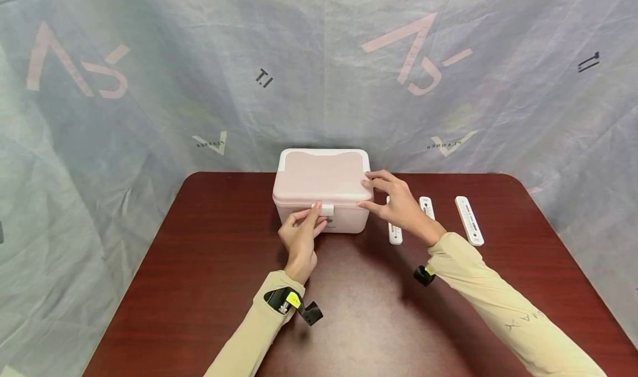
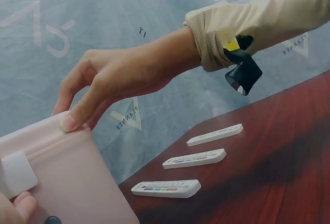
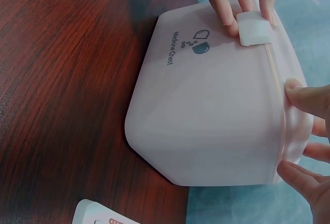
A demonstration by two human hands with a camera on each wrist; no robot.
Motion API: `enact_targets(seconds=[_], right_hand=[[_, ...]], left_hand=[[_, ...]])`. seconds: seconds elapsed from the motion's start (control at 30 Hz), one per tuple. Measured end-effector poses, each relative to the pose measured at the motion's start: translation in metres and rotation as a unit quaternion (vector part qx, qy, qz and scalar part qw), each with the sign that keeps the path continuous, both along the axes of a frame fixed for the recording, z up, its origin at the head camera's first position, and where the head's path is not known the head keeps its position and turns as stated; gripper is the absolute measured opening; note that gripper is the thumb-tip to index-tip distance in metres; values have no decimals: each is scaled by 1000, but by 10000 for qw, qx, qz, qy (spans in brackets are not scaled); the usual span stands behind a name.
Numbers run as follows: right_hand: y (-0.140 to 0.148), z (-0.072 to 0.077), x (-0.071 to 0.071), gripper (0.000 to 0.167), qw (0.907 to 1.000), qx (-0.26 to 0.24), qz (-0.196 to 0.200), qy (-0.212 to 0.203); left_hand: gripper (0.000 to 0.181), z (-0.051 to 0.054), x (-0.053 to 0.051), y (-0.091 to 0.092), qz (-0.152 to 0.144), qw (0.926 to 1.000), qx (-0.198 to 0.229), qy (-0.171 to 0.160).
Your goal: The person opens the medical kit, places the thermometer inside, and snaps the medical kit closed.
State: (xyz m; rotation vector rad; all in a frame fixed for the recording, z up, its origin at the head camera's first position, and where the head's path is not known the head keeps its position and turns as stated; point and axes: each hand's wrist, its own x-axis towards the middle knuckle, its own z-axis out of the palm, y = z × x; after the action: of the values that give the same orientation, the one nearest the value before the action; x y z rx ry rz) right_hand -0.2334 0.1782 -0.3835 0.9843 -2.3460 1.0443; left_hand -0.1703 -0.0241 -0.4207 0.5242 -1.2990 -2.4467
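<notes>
A pale pink medicine chest (image 1: 324, 179) with a white-edged lid stands at the back of the table, its lid down. My left hand (image 1: 301, 237) pinches the white latch (image 1: 327, 210) at the front, thumb on its face and fingers below. At the lid's right front corner, my right hand (image 1: 400, 201) grips the lid (image 2: 44, 132), thumb on the front edge and fingers spread over the top and side. "Medicine Chest" lettering (image 3: 171, 49) and a capsule print show on the front wall in the right wrist view. Whatever the chest contains is hidden.
Right of the chest lie three white thermometer-like strips with printed scales: a near one (image 1: 395, 233), a middle one (image 1: 426, 206) partly behind my right hand, and a far one (image 1: 469, 221). A grey printed cloth (image 1: 319, 61) hangs behind the dark red table (image 1: 199, 288).
</notes>
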Motion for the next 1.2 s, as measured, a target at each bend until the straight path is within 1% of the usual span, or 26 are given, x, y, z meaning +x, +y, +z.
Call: enact_targets(seconds=[0.13, 0.43, 0.57, 0.67, 0.77, 0.83, 1.03, 1.2], right_hand=[[1, -2, 0, 45, 10000, -1, -31, 25], [2, -1, 2, 46, 9999, 7, -100, 63], [1, -1, 2, 46, 10000, 11, -56, 37], [0, -1, 2, 46, 10000, -6, -21, 47], [1, -2, 1, 45, 9999, -23, -58, 108], [1, -2, 1, 45, 9999, -23, -74, 141], [-1, -2, 0, 45, 9999, -34, -26, 109], [-3, -2, 0, 45, 10000, -7, -4, 62]], left_hand=[[28, -1, -1, 1, 77, 9998, 147, -85], [26, 0, -2, 4, 97, 9990, 349, -256], [27, 0, -1, 4, 90, 9988, 392, -289], [30, 2, 0, 4, 24, 9986, 404, -337], [33, 5, 1, 6, -105, 9982, 424, -409], [33, 7, 1, 7, -133, 9979, 461, -433], [32, 8, -1, 8, 74, 9973, 611, -407], [32, 7, -1, 6, 70, 9958, 765, -491]])
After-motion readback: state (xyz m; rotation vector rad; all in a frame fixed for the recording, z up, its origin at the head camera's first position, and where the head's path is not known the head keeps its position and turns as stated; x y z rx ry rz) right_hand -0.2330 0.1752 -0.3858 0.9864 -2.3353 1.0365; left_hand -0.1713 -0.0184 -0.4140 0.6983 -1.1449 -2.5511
